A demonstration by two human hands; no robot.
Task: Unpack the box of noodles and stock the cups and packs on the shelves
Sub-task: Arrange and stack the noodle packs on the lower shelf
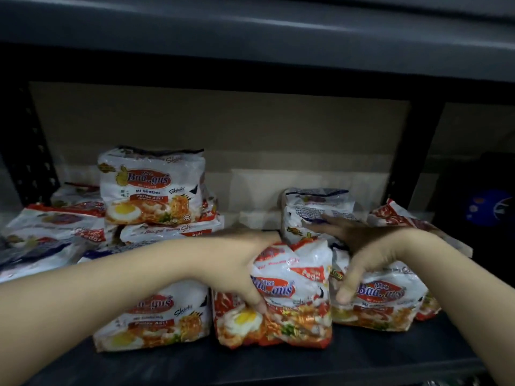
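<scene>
Several white-and-orange noodle multipacks stand on a dark shelf [278, 363]. My left hand [239, 263] grips the left side of the middle front pack [289, 310], thumb pressed on its face. My right hand [367, 257] grips the top left of the front right pack [390, 305], thumb on its front, fingers reaching over toward a pack behind [315, 210]. Another front pack [156, 321] stands to the left under my left forearm. One upright pack [152, 188] sits on top of flat ones at the back left.
More packs lie flat in a heap at the far left [53, 227]. A brown cardboard sheet [223, 126] lines the shelf's back. Black uprights [415, 151] frame the bay, and another shelf board [250, 37] runs overhead. A dark blue item [487, 207] sits in the neighbouring bay.
</scene>
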